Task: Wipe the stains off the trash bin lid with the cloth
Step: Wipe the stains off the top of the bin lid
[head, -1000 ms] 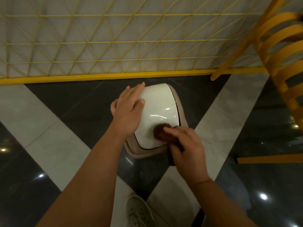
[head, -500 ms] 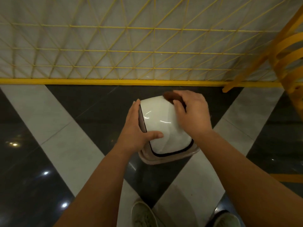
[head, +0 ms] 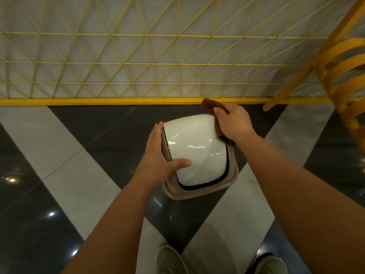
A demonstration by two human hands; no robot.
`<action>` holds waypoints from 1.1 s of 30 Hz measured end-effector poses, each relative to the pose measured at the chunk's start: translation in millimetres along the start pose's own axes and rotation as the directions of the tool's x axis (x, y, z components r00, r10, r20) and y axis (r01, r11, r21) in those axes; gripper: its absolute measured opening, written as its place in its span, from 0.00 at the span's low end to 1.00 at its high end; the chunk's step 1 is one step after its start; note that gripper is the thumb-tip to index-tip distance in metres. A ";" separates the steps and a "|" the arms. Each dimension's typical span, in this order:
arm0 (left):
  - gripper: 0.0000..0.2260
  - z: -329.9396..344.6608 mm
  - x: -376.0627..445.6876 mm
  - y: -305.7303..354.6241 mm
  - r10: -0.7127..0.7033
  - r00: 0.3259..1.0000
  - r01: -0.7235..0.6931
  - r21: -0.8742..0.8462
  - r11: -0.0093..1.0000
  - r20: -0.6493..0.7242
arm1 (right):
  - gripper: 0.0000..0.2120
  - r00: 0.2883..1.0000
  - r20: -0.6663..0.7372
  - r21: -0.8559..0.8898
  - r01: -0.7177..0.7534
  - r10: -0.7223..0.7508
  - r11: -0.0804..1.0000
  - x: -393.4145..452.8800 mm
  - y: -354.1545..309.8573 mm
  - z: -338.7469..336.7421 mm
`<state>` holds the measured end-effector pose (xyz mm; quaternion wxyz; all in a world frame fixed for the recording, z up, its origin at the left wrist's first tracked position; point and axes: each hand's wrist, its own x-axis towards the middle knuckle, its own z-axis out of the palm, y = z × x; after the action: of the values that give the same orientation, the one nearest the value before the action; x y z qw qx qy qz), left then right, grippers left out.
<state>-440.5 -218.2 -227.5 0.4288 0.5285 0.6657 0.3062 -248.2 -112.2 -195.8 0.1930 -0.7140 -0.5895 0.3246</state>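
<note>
Right hand (head: pixel 233 121) clutches brown cloth (head: pixel 210 105); left hand (head: pixel 158 155) grips bin lid (head: pixel 195 147).

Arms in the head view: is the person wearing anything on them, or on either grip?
Both arms are bare to the picture's edge: no sleeve shows on the left forearm or the right forearm. The left grip and right grip are ungloved hands; no ring, watch or band is visible.
</note>
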 end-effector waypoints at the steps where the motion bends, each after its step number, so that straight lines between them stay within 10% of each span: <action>1: 0.53 0.3 0.6 -1.0 0.019 1.000 -0.019 -0.006 1.000 -0.010 | 0.15 0.994 0.026 0.148 -0.104 0.102 0.983 -1.6 8.6 -1.8; 9: 0.45 13.5 10.1 7.6 0.015 0.999 -0.003 -0.224 0.975 0.051 | 0.16 0.939 -0.001 0.520 -0.293 0.344 0.802 -36.7 63.4 13.3; 17: 0.27 31.3 20.3 22.0 -0.044 0.998 0.035 -0.160 0.986 -0.053 | 0.16 0.941 -0.056 0.481 -0.268 0.335 0.835 -60.3 86.3 14.4; 33: 0.22 41.1 18.6 29.5 -0.115 0.989 0.093 -0.218 0.972 -0.089 | 0.12 0.921 -0.271 0.402 -0.157 0.281 0.902 -152.5 117.4 45.7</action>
<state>-392.1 -194.6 -225.0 0.4644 0.4278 0.6765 0.3790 -210.1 -291.6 -269.8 0.3801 -0.7701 -0.3924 0.3292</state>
